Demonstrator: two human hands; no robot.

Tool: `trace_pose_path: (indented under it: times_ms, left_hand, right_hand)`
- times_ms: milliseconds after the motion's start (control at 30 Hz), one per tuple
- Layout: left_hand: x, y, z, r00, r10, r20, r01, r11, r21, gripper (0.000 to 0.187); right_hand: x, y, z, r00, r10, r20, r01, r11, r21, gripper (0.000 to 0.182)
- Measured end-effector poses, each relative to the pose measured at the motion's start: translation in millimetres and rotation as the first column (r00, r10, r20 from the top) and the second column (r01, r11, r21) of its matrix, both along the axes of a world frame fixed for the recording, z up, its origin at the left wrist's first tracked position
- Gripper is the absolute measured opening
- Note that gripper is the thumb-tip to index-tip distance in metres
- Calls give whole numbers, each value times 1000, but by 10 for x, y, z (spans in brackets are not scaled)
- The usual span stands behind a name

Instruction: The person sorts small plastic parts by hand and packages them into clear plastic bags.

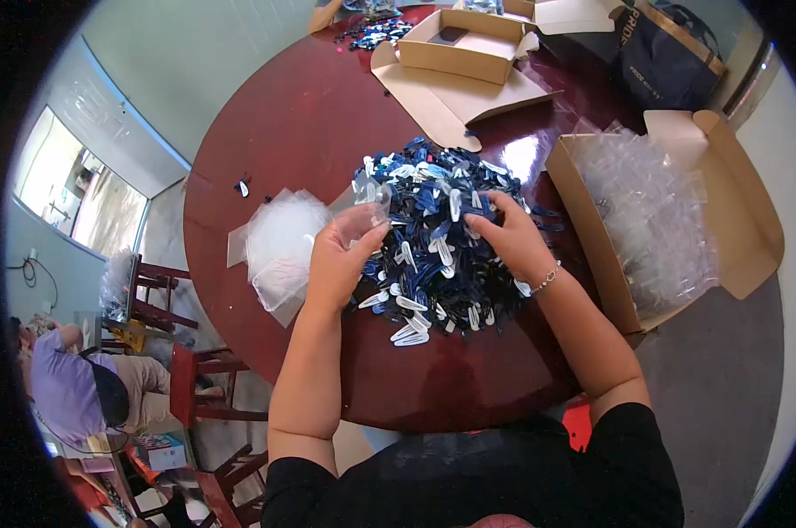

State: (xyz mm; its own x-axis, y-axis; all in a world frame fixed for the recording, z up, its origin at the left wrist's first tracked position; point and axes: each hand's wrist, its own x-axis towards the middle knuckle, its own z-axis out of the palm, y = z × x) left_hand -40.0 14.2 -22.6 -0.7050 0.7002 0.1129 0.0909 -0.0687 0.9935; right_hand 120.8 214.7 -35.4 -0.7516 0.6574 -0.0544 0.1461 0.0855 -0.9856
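A large heap of dark blue, black and white snap hair clips lies on the round dark red table. At the heap's left edge my left hand pinches a small clear plastic bag between thumb and fingers. My right hand is over the right side of the heap, its thumb and fingers closed on dark clips. Left of my left hand lies a stack of clear bags.
An open cardboard box of filled clear bags stands right. Behind the heap are another open box, a dark paper bag and more clips. A few clips lie left. A seated person is at far left, near red stools.
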Motion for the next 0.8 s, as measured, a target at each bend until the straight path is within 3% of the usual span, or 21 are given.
trace_pose_path:
  times_ms: [67, 133, 200, 233, 300, 333, 433, 600, 667, 700, 800]
  left_hand:
    - [-26, -5, 5, 1000, 26, 2, -26, 1000, 6, 35]
    - [-64, -12, -10, 999, 51, 9, -51, 999, 7, 34]
    - [-118, -21, -34, 993, 111, 40, -113, 990, 78, 33]
    - [-131, -24, -37, 993, 113, 44, -116, 991, 73, 33]
    - [-140, -42, -17, 988, 155, 27, -156, 986, 65, 32]
    - [-122, -44, 8, 986, 162, 28, -163, 984, 66, 31]
    - [-139, -49, -10, 991, 133, 21, -134, 990, 44, 32]
    - [-64, -30, 39, 992, 122, 15, -123, 992, 37, 32]
    - [-62, -23, 30, 993, 114, -17, -114, 993, 27, 32]
    - [-68, -25, 9, 993, 116, -32, -116, 993, 14, 32]
    - [-89, -26, -20, 994, 101, -37, -101, 995, -9, 31]
  right_hand:
    - [-66, -20, 145, 997, 74, 11, -73, 926, 370, 42]
    - [-139, -138, 359, 993, 105, 60, -121, 872, 475, 39]
    - [-200, -200, 378, 990, 144, 13, -111, 704, 702, 37]
    - [-198, -217, 426, 989, 146, 17, -116, 707, 698, 37]
    - [-194, -224, 568, 950, 306, 59, -255, 657, 709, 34]
    - [-206, -190, 560, 950, 313, 13, -220, 636, 740, 30]
    - [-140, -89, 638, 983, 183, 0, -138, 743, 655, 25]
    - [88, 325, 599, 998, 57, 32, -64, 748, 660, 18]
    - [179, 541, 540, 963, 1, 268, -208, 634, 745, 20]
    - [204, 618, 525, 925, -31, 378, -274, 634, 723, 20]
    - [224, 729, 368, 837, -176, 518, -328, 595, 734, 20]
